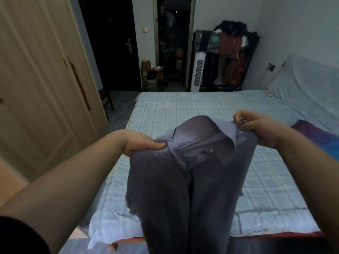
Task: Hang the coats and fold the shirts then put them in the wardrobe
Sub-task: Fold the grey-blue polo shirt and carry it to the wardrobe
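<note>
A grey-blue collared shirt hangs in the air between the two hands, above the near edge of the bed, its long axis running from the collar, held farthest from the viewer, down toward the bottom of the view, where the hem passes out of sight. The left hand grips the left shoulder with the thumb laid over the cloth and the fingers curled beneath; the right hand pinches the right shoulder beside the collar and sits slightly higher and farther off. Both hands thus grasp the garment, level with its upper corners and well apart, so that the body of the shirt falls between and below them. The collar is spread open, one button shows on the placket, and the front appears to face the viewer; the fabric is thin, limp and loosely creased along its length. The bed, covered with a pale checked quilt, lies directly beneath and beyond the shirt, a likely surface on which to lay it flat for folding. The wardrobe stands at far left with its doors closed, nearer the left arm.
</note>
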A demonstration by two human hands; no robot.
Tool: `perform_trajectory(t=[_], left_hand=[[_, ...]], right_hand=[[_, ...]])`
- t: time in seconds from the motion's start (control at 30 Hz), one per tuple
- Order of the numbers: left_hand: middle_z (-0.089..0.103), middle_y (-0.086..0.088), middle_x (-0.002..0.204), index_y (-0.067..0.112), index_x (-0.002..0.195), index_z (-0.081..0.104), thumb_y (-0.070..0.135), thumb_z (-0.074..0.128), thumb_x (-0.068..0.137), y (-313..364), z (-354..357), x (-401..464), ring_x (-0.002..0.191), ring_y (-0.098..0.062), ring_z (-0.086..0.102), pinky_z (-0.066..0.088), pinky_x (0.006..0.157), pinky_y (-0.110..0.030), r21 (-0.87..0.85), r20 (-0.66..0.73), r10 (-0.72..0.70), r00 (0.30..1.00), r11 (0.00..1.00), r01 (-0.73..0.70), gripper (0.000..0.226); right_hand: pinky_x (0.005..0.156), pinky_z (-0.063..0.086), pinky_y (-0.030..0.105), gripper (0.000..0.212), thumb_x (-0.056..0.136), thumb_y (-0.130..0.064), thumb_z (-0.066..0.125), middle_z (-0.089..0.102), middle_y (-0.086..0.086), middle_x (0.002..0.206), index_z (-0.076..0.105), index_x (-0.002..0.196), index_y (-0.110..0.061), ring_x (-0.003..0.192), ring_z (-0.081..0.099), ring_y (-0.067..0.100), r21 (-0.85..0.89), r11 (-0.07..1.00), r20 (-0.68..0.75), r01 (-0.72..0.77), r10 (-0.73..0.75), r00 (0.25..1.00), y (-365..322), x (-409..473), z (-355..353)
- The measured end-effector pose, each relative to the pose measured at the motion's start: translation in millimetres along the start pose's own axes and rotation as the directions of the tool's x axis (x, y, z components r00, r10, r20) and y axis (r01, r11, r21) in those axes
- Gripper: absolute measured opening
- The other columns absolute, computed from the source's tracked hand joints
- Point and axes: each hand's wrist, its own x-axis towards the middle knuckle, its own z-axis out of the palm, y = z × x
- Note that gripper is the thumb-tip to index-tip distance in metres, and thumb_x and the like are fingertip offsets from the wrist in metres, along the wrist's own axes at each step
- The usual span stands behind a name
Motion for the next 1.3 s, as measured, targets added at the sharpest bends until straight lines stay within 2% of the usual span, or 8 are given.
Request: perform_trajectory(t=[0.13,0.2,0.33,0.57,0.77,0.9,1.07,1.3], left_hand=[[0.070,0.015,0.105,0.033,0.113,0.066,0.060,0.050,0.093,4.4,10.5,-2.3,0.094,0.000,0.068,0.052,0.088,-0.022,0.241,-0.275,0.269,0.923,0.949,-0.205,0.038],[0.072,0.018,0.101,0.038,0.105,0.069,0.053,0.046,0.098,2.6,9.8,1.1,0.090,0.001,0.069,0.051,0.089,-0.026,0.310,-0.304,0.360,0.882,0.913,-0.266,0.029],[0.075,0.003,0.102,0.034,0.103,0.072,0.038,0.053,0.100,-2.7,2.8,17.5,0.096,-0.025,0.071,0.056,0.087,-0.051,0.270,-0.362,0.445,0.819,0.891,-0.365,0.020],[0.075,0.001,0.096,0.019,0.099,0.073,0.005,0.054,0.094,12.0,-17.0,61.0,0.089,-0.008,0.069,0.055,0.078,-0.026,0.284,-0.489,0.505,0.711,0.863,-0.417,0.025],[0.070,0.001,0.089,0.021,0.089,0.070,0.004,0.053,0.090,42.4,-67.1,140.1,0.081,-0.006,0.061,0.049,0.070,-0.019,0.346,-0.610,0.522,0.596,0.852,-0.392,0.024],[0.067,-0.003,0.078,0.022,0.080,0.065,0.021,0.056,0.093,45.7,-113.6,239.2,0.073,-0.013,0.057,0.043,0.067,-0.034,0.411,-0.644,0.516,0.565,0.856,-0.313,0.016],[0.069,0.006,0.082,0.027,0.091,0.065,0.058,0.045,0.086,16.0,-176.2,428.3,0.080,-0.018,0.063,0.051,0.072,-0.038,0.424,-0.710,0.399,0.580,0.900,-0.100,0.038],[0.070,0.003,0.093,0.033,0.101,0.069,0.032,0.050,0.088,-72.1,-222.7,707.4,0.093,-0.029,0.060,0.045,0.084,-0.042,0.357,-0.772,0.303,0.559,0.934,-0.013,0.023]], right_hand=[[0.060,0.051,0.033,0.040,0.088,0.016,0.039,0.062,0.020,0.093,0.066,0.094,-0.013,0.075,0.059,0.031,-0.059,0.994,-0.170,-0.092,0.081,0.982,8.5,1.5,-4.7],[0.070,0.052,0.038,0.038,0.089,0.013,0.043,0.066,0.022,0.097,0.069,0.102,-0.012,0.082,0.062,0.034,-0.165,0.971,-0.242,-0.175,0.132,0.961,11.0,0.9,-6.0],[0.076,0.050,0.032,0.027,0.093,-0.001,0.053,0.072,0.009,0.101,0.073,0.102,-0.015,0.094,0.066,0.025,-0.568,0.788,-0.320,-0.240,0.057,0.946,16.3,2.4,-6.0],[0.077,0.033,0.027,0.017,0.096,-0.011,0.052,0.067,0.010,0.104,0.069,0.101,-0.012,0.104,0.059,0.029,-0.763,0.604,-0.395,-0.229,-0.156,0.905,25.9,49.0,-23.1],[0.073,0.048,0.044,0.021,0.100,-0.038,0.040,0.066,0.021,0.101,0.054,0.102,-0.022,0.091,0.062,0.042,-0.889,0.357,-0.418,-0.287,-0.377,0.827,63.0,133.6,-63.2],[0.061,0.038,0.038,0.030,0.101,-0.048,0.032,0.066,0.017,0.095,0.045,0.095,-0.021,0.083,0.063,0.041,-0.942,0.191,-0.335,-0.277,-0.455,0.825,110.5,230.3,-103.2],[0.060,0.042,0.039,0.033,0.101,-0.049,0.035,0.062,0.012,0.089,0.047,0.089,-0.020,0.083,0.060,0.038,-0.973,0.117,-0.231,-0.200,-0.442,0.867,226.1,401.6,-163.0],[0.065,0.041,0.045,0.012,0.096,-0.025,0.056,0.058,0.015,0.089,0.056,0.090,-0.014,0.084,0.054,0.039,-0.964,0.037,-0.263,-0.265,-0.310,0.914,462.9,596.9,-218.6]])
